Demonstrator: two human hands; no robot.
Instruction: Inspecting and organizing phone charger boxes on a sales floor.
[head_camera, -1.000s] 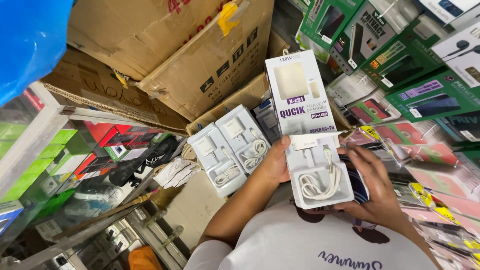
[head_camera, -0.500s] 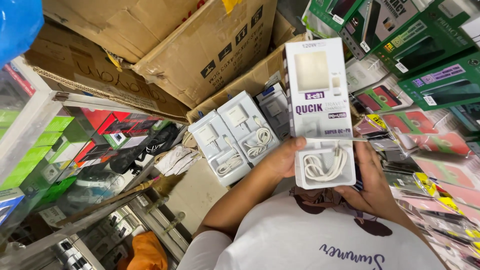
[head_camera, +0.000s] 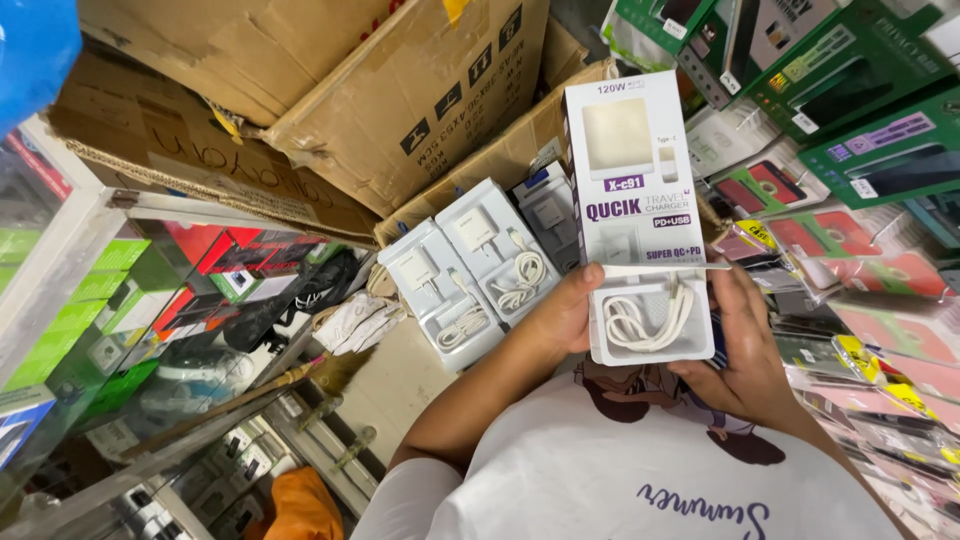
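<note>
Head view: both hands clamp a white charger package upright before the chest, the left hand closed on its left edge, the right hand wrapped behind its right edge. Two matching charger trays lean just left against cardboard boxes.

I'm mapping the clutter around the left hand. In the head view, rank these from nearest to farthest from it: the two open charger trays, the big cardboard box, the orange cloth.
From the left hand:
1. Two open charger trays, just beside it, toward the left.
2. Orange cloth, lower left, near the floor.
3. Big cardboard box, top of the view, above the trays.
</note>
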